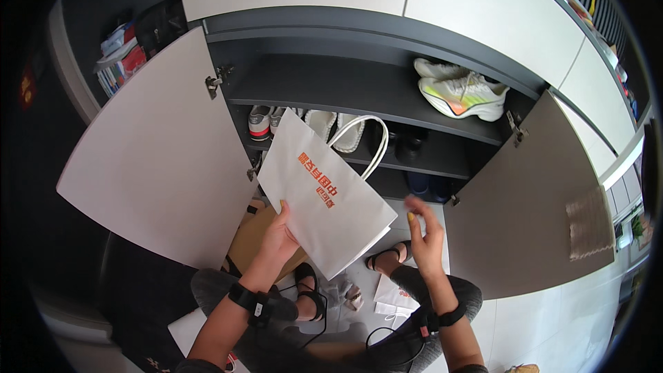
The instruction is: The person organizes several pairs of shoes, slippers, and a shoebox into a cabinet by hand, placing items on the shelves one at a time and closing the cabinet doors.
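My left hand (282, 238) grips the lower left edge of a white paper shopping bag (311, 223), its thumb lying on the front face. The bag is folded flat, tilted, and bears orange-red writing. Its white cord handles (384, 140) point up and to the right, towards the shelves. My right hand (427, 241) is raised just right of the bag, apart from it, with fingers bent and nothing seen in them. The fingertips are slightly blurred. Behind the bag stands an open shoe cabinet (331, 80) with dark shelves.
White running shoes (463, 90) sit on the upper shelf; several more shoes (261, 123) stand below. Cabinet doors swing out at left (160, 166) and right (523, 212). Another white paper bag (393, 294), crumpled clear plastic (334, 290) and a brown bag (254, 238) lie on the floor.
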Demonstrator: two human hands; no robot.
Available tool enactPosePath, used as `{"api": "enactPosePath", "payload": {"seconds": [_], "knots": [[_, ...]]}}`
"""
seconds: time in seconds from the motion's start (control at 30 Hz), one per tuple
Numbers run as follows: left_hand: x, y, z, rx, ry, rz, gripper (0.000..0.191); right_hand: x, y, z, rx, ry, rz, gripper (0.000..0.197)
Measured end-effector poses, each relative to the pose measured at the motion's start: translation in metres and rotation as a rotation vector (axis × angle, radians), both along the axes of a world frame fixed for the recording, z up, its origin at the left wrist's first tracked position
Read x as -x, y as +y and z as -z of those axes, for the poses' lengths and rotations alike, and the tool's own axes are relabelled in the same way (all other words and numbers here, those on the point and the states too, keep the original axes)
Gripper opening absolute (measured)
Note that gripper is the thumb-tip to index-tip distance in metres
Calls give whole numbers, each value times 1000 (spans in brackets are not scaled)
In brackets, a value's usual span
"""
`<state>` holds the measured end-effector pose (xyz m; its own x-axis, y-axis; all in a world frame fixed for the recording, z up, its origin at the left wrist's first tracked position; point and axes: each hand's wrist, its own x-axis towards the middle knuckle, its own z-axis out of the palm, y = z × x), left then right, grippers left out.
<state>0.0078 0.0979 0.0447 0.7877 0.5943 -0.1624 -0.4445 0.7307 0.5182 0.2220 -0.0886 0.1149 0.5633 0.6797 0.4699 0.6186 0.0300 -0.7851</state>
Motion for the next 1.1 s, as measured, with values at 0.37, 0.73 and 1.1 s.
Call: {"api": "enactPosePath", "payload": {"seconds": [0.37,0.73,1.1], "knots": [[7,-42,8,107,14,140,48,19,4,-18,-103,-655,118,27],[1,-53,5,71,-9,189,45,78,0,-1,-219,693,-192,22],[-6,-58,8,123,-4,202,48,69,-5,14,-178,919,-246,25]]}}
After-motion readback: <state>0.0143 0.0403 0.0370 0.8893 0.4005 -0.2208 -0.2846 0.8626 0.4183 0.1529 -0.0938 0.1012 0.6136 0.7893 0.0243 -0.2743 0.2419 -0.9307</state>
